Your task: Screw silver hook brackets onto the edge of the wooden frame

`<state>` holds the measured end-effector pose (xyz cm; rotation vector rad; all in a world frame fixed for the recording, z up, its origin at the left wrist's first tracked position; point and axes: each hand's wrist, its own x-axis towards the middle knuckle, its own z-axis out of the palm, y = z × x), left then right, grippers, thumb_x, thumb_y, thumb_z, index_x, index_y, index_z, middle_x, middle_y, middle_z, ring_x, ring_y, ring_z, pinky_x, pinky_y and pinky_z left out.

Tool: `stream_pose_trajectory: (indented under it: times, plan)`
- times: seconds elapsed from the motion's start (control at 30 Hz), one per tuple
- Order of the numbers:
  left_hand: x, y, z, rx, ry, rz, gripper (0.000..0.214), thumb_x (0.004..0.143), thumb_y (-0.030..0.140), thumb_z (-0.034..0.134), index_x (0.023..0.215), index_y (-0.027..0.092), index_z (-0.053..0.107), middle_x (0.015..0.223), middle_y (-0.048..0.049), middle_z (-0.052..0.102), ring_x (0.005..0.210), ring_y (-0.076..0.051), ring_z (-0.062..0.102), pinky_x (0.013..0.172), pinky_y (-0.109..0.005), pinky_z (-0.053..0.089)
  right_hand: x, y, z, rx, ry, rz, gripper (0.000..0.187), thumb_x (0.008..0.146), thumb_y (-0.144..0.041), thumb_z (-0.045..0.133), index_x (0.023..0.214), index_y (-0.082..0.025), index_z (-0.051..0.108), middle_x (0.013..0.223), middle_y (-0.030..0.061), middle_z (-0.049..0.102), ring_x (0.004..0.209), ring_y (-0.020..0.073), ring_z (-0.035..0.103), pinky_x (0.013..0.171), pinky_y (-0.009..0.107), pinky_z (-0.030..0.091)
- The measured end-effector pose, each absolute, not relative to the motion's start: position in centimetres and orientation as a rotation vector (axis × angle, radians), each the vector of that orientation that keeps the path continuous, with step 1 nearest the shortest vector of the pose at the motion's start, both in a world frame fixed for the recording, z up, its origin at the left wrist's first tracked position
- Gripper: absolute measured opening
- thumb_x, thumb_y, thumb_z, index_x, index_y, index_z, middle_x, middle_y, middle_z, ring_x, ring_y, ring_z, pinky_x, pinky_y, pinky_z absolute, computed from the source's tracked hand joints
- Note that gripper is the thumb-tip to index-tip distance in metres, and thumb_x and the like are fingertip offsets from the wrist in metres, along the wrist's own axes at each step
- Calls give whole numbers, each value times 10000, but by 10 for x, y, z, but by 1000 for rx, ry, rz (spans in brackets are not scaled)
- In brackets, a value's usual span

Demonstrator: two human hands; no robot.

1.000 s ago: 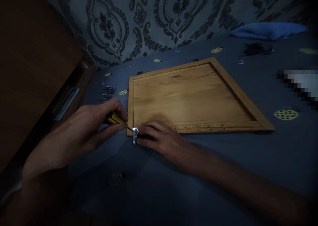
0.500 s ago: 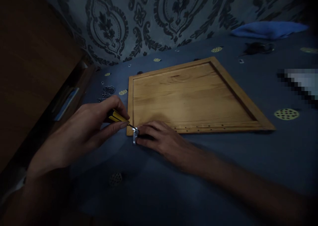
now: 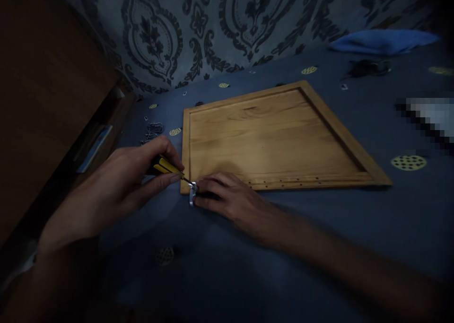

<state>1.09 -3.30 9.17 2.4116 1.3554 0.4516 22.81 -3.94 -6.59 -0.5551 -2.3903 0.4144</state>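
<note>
Left hand [image 3: 117,186] closed around a yellow-and-black screwdriver [image 3: 166,166], pinched between thumb and fingers; shaft slants down to the right, its tip at the small metal bracket [image 3: 192,198]. Bracket sits at the near left corner of the wooden panel [image 3: 262,138], partly projecting past the near edge. Right hand [image 3: 241,202] has bent fingers against the bracket's right side; cannot tell whether they grip or only press. Panel lies flat on the blue sheet [image 3: 340,219], small dark holes along its near rail.
</note>
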Motion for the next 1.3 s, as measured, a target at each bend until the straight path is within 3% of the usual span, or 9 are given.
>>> stream_pose_trajectory:
  times: [0.1,0.3,0.4,0.57,0.67,0.83,1.03,1.3]
  plan:
    - [9,-33,91,2470,1290,306,167,973,388,588,1010,241,658,884,23,748,701,-145,688,528,-204,457,228,-40,-65,-563,-2397,415,294,1061,-191,497,1296,-219,671,1281,95,661,1267,227,531,1075,449,516]
    - [8,-33,92,2495,1272,267,137,990,356,552,1023,243,623,894,34,734,683,-137,664,527,-220,440,228,-39,-64,-548,-2399,392,292,1059,-206,500,1293,-203,675,1267,98,672,1251,237,546,1064,440,524]
    - [13,-33,90,2467,1294,286,200,1003,417,545,1044,238,625,934,23,724,716,-142,649,558,-236,435,228,-39,-64,-557,-2395,365,286,1039,-187,546,1289,-210,682,1280,104,677,1266,241,543,1062,445,523]
    - [29,-31,82,2489,1273,494,251,1050,364,469,888,209,583,855,10,599,782,-147,566,688,-250,434,227,-40,-62,-581,-2401,355,267,1005,-177,613,1254,-196,707,1307,105,684,1262,238,535,1052,425,516]
    - [32,-29,79,2520,1258,551,241,1035,330,506,830,210,549,794,15,531,731,-151,512,667,-263,409,228,-40,-60,-596,-2414,349,259,997,-178,628,1241,-187,715,1285,109,694,1234,241,544,1039,427,522]
    - [23,-28,72,2375,1274,741,144,948,365,678,925,242,607,844,8,600,711,-162,539,617,-290,401,229,-40,-60,-576,-2431,343,278,1014,-172,591,1269,-172,701,1283,125,689,1256,250,540,1038,442,527]
    - [21,-30,62,2146,1265,1056,263,783,377,867,895,281,649,873,1,647,817,-211,626,738,-348,514,229,-40,-64,-568,-2401,314,285,1036,-189,551,1285,-190,690,1281,110,686,1262,247,546,1037,435,533]
    - [40,-37,45,1774,1126,1179,60,962,292,690,976,235,675,888,-12,679,831,-168,667,815,-315,546,229,-39,-59,-588,-2446,319,254,1021,-200,587,1243,-197,710,1256,105,703,1221,251,568,1023,444,535]
